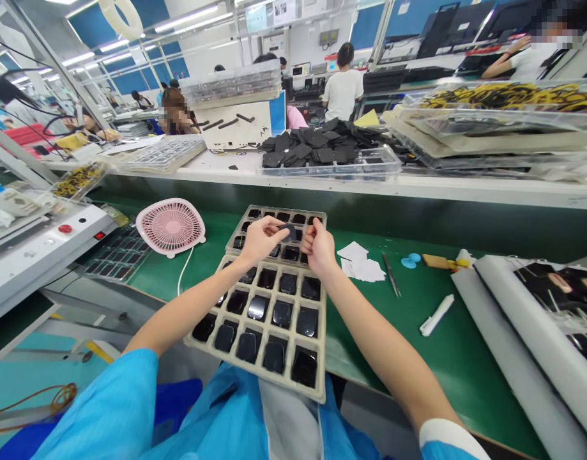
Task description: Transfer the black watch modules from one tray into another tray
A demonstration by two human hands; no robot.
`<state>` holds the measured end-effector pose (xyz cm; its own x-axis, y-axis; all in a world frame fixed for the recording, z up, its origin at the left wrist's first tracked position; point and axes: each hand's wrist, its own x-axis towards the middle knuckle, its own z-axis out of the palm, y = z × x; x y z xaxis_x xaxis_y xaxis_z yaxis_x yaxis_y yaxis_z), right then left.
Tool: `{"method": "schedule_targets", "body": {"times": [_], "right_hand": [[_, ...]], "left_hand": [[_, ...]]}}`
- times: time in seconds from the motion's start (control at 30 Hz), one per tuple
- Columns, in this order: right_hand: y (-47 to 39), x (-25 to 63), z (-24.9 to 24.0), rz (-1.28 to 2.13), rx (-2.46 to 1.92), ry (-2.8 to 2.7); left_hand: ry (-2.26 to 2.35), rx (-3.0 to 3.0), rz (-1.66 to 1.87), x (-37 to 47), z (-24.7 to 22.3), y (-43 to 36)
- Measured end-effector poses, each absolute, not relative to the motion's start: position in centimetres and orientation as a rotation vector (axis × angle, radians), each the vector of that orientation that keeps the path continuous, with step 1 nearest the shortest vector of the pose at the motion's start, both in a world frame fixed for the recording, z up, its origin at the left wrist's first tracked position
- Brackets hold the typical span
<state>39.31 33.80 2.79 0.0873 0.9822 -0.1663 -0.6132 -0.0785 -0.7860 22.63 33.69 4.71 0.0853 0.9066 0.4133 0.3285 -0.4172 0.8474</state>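
Observation:
My left hand point(263, 240) pinches a small dark rounded-square piece point(289, 232) between thumb and fingers, above the far tray. Close by on the right, my right hand point(319, 248) has its fingers curled together. What it holds, if anything, I cannot make out. Beneath both hands is the far beige compartment tray point(234, 231), partly covered by them. A nearer beige tray point(321, 361) sits toward my lap and overhangs the table edge. Glossy black rounded-square pieces point(248, 345) lie in its compartments.
A pink fan point(173, 225) stands left of the trays. White paper pieces point(363, 263), tweezers point(391, 276) and a white pen-like tool point(437, 315) lie to the right. Black flat pieces point(317, 145) are heaped on the shelf ahead. Foam-edged stacks point(494, 332) border the right. Other people work beyond.

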Motion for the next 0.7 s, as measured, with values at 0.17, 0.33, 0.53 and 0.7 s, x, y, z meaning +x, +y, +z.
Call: {"method": "schedule_targets", "body": {"times": [0.17, 0.33, 0.53, 0.7], "right_hand": [[34.5, 41.3, 3.7, 1.519, -0.787, -0.503], [34.8, 41.7, 3.4, 1.481, -0.766, -0.532], [34.6, 41.8, 3.8, 1.513, -0.747, -0.548], [34.4, 41.4, 4.2, 1.546, -0.840, -0.602]], "left_hand": [[1.541, 1.930, 1.224, 16.0, 3.3, 36.4], [1.733, 2.122, 0.814, 12.6, 0.5, 37.0], [1.750, 2.406, 0.784, 11.1, -0.6, 37.1], [1.964, 2.456, 0.486, 8.8, 0.3, 37.8]]}}
